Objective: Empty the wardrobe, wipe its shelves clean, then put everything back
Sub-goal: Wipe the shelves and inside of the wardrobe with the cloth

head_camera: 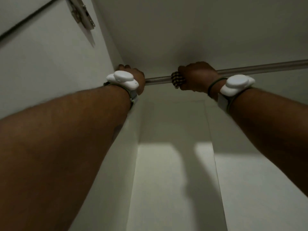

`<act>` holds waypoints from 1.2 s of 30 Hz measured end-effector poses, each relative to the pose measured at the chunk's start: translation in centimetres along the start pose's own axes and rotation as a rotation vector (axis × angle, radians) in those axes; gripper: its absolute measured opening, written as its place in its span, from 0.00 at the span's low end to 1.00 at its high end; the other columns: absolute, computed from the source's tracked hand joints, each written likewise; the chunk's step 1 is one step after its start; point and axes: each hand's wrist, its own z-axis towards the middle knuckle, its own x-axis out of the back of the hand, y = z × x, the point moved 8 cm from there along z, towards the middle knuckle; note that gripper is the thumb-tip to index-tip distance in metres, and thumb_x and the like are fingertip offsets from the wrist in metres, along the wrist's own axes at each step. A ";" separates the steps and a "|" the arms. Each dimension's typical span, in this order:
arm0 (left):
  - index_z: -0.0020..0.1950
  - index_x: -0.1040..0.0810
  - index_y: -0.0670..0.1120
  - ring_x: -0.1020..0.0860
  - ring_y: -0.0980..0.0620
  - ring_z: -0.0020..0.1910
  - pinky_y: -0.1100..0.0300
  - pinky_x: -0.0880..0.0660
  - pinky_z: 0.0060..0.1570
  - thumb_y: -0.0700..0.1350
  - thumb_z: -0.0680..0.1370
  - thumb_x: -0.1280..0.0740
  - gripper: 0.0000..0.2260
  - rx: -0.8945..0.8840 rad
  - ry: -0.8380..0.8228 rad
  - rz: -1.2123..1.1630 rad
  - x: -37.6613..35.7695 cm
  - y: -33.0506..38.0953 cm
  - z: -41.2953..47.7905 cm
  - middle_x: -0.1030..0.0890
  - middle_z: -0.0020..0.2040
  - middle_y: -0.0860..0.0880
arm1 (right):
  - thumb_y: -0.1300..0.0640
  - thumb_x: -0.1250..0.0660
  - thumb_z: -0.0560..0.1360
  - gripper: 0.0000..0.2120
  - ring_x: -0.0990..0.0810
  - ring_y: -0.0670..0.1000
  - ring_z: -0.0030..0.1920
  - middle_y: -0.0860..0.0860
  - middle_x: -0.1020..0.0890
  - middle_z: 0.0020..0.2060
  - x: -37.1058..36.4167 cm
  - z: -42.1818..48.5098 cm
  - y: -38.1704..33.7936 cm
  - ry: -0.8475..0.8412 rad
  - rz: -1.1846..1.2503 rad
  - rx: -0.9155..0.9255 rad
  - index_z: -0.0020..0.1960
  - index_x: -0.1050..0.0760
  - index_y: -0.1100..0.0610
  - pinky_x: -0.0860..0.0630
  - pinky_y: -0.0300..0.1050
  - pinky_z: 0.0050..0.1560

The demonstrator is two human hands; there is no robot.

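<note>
I look up inside a white wardrobe. A metal hanging rail (260, 68) runs from the left wall to the right edge, just under the top panel (191, 30). My left hand (133, 77) is at the rail's left end, where it meets the left side wall (55, 60); its fingers are hidden behind the wrist. My right hand (196, 77) grips a patterned dark-and-pale cloth (177, 80) wrapped round the rail near its middle. Both wrists carry white sensor bands.
A metal door hinge (81, 12) sits on the left wall near the top. The white back panels (175, 164) drop away below the rail. Nothing hangs on the rail.
</note>
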 end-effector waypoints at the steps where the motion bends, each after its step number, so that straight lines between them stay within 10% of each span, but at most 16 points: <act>1: 0.37 0.32 0.49 0.23 0.40 0.58 0.54 0.32 0.52 0.44 0.79 0.36 0.11 -0.015 -0.032 -0.079 0.3 1.4 0.2 0.24 0.46 0.45 | 0.49 0.29 0.72 0.12 0.24 0.52 0.30 0.48 0.22 0.32 0.2 0.1 0.0 -0.091 0.041 -0.016 0.49 0.26 0.54 0.26 0.46 0.37; 5: 0.67 0.30 0.40 0.24 0.39 0.63 0.52 0.29 0.55 0.42 0.81 0.34 0.16 -0.123 -0.067 -0.213 1.1 8.6 1.3 0.24 0.64 0.41 | 0.50 0.30 0.74 0.06 0.19 0.49 0.30 0.50 0.18 0.32 0.4 0.6 -0.5 -0.275 0.088 -0.051 0.43 0.22 0.53 0.16 0.49 0.41; 12: 0.62 0.30 0.41 0.22 0.39 0.54 0.49 0.29 0.52 0.41 0.79 0.35 0.13 -0.074 0.067 -0.234 0.1 9.0 2.2 0.22 0.56 0.40 | 0.50 0.27 0.74 0.09 0.15 0.52 0.32 0.53 0.14 0.35 0.8 -1.2 5.6 -0.585 0.274 -0.197 0.46 0.17 0.57 0.23 0.41 0.28; 19: 0.61 0.30 0.41 0.23 0.38 0.54 0.47 0.28 0.55 0.41 0.79 0.36 0.12 -0.047 0.087 -0.245 -0.4 8.9 2.5 0.22 0.56 0.40 | 0.54 0.27 0.70 0.16 0.21 0.61 0.36 0.58 0.20 0.39 -1.1 -4.5 5.8 0.100 -0.219 0.039 0.53 0.27 0.60 0.26 0.55 0.47; 24: 0.60 0.30 0.41 0.23 0.38 0.53 0.47 0.28 0.56 0.41 0.78 0.35 0.12 -0.052 0.115 -0.230 -0.4 8.9 2.8 0.23 0.55 0.40 | 0.48 0.26 0.74 0.11 0.15 0.54 0.33 0.54 0.14 0.34 1.3 -3.5 10.4 -0.647 0.224 -0.205 0.46 0.16 0.56 0.18 0.47 0.33; 26: 0.60 0.30 0.41 0.23 0.38 0.53 0.47 0.28 0.55 0.41 0.77 0.34 0.12 -0.041 0.112 -0.223 -0.4 8.9 2.9 0.22 0.54 0.40 | 0.48 0.27 0.75 0.12 0.15 0.55 0.34 0.56 0.14 0.35 1.6 -4.2 12.0 -0.694 0.232 -0.249 0.46 0.17 0.58 0.20 0.45 0.32; 32: 0.58 0.29 0.41 0.22 0.39 0.49 0.49 0.26 0.49 0.40 0.77 0.34 0.11 -0.023 0.091 -0.212 -0.4 8.9 2.7 0.22 0.52 0.41 | 0.51 0.28 0.71 0.15 0.22 0.61 0.37 0.57 0.21 0.38 0.7 -8.3 13.6 0.267 -0.200 -0.007 0.50 0.28 0.58 0.30 0.52 0.46; 36: 0.59 0.29 0.40 0.22 0.38 0.52 0.50 0.27 0.52 0.40 0.79 0.35 0.10 0.059 0.014 -0.183 0.5 9.2 2.0 0.22 0.56 0.40 | 0.52 0.28 0.70 0.16 0.23 0.62 0.37 0.58 0.22 0.38 0.6 -8.3 14.8 0.283 -0.187 0.025 0.51 0.28 0.59 0.31 0.53 0.45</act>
